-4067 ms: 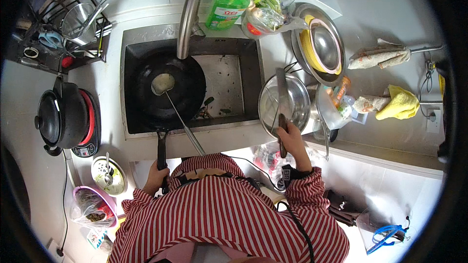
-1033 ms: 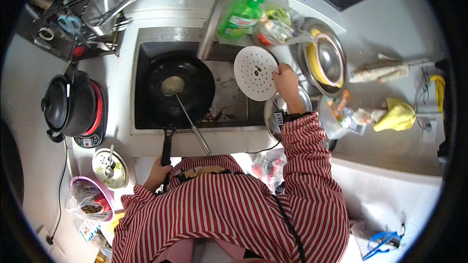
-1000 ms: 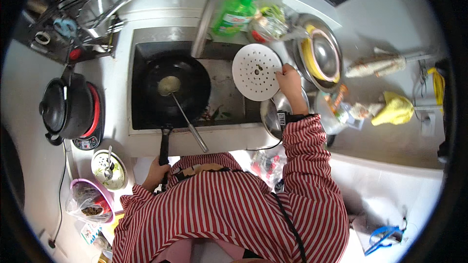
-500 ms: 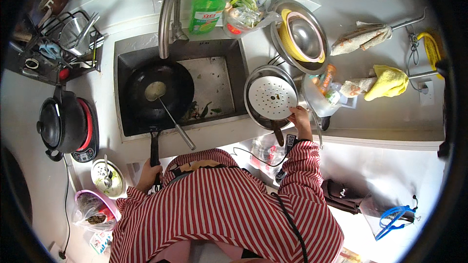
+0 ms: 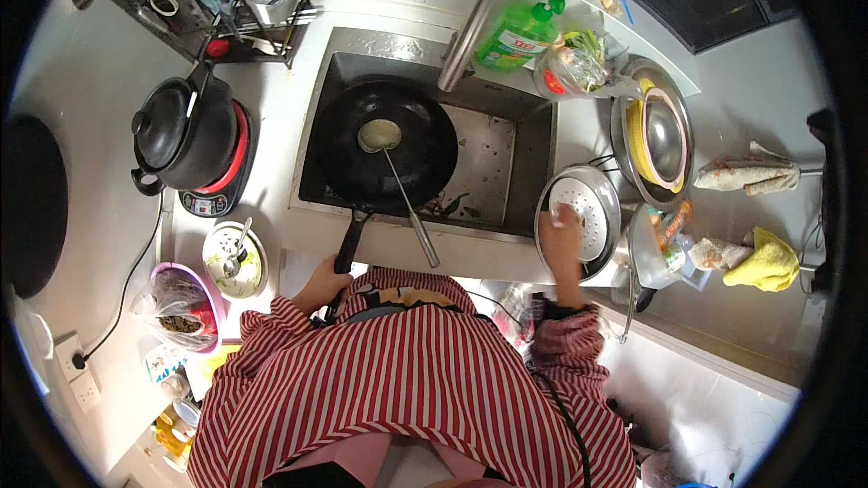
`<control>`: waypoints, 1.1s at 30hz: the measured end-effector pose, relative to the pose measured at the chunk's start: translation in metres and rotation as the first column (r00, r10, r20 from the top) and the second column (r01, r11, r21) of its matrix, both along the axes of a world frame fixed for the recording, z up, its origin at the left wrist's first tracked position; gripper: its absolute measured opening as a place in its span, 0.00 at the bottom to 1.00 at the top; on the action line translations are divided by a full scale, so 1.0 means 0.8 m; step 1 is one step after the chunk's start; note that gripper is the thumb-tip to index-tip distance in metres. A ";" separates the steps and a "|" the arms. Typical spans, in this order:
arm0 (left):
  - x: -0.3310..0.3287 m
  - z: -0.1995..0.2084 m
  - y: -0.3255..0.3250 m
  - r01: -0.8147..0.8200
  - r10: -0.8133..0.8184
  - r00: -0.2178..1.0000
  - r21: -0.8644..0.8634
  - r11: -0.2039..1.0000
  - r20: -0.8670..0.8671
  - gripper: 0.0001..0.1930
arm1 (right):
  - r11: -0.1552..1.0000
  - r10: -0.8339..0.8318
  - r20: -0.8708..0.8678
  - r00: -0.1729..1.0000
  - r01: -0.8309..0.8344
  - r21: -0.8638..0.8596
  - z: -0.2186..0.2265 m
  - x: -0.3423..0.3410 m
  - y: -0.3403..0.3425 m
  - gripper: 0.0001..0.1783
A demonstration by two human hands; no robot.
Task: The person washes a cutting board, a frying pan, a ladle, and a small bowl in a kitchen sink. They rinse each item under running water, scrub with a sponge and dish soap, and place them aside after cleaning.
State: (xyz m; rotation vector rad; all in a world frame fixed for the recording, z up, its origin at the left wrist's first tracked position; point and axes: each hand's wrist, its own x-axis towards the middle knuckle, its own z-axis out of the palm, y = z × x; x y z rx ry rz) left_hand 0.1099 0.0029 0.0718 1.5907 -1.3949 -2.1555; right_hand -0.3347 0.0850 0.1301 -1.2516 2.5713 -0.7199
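Note:
My left hand (image 5: 322, 287) is closed round the handle of a black wok (image 5: 384, 185), which sits tilted inside the sink (image 5: 533, 163). Lying in the wok is a ladle (image 5: 407, 208) with a long metal handle that reaches over the sink's front rim. My right hand (image 5: 562, 248), blurred by motion, is over the left part of a white perforated disc (image 5: 592, 217). Whether its fingers touch or grip the disc I cannot tell. The disc rests in a round metal pan (image 5: 611, 248) on the counter right of the sink.
The faucet (image 5: 475, 27), a green soap bottle (image 5: 518, 34) and a bag of vegetable scraps (image 5: 588, 68) stand behind the sink. Stacked bowls (image 5: 665, 140) are at the right. A black pot (image 5: 190, 140) on a small electric cooker and a plate with a spoon (image 5: 244, 276) are at the left.
The view has turned left, so everything appears further right. My right hand has moved from the disc's right edge to its left part. My left hand still grips the wok handle.

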 end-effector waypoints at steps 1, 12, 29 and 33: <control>-0.001 0.001 0.000 0.012 -0.011 1.000 -0.015 1.000 0.018 0.20 | 0.996 0.072 0.338 0.938 -0.082 0.016 -0.017 0.048 -0.020 0.24; -0.015 0.027 -0.003 0.070 -0.062 0.992 -0.069 0.995 0.107 0.20 | 0.559 0.546 0.354 0.759 -0.645 0.521 -0.022 0.159 -0.115 0.22; -0.043 0.007 -0.106 0.382 -0.382 0.924 0.062 0.922 -0.025 0.13 | 0.557 0.655 0.080 0.751 -0.552 0.620 -0.034 -0.063 -0.179 0.13; -0.065 -0.001 -0.144 0.421 -0.421 0.907 0.133 0.897 -0.027 0.12 | 0.527 0.750 -0.050 0.660 -0.550 0.648 -0.039 -0.075 -0.203 0.18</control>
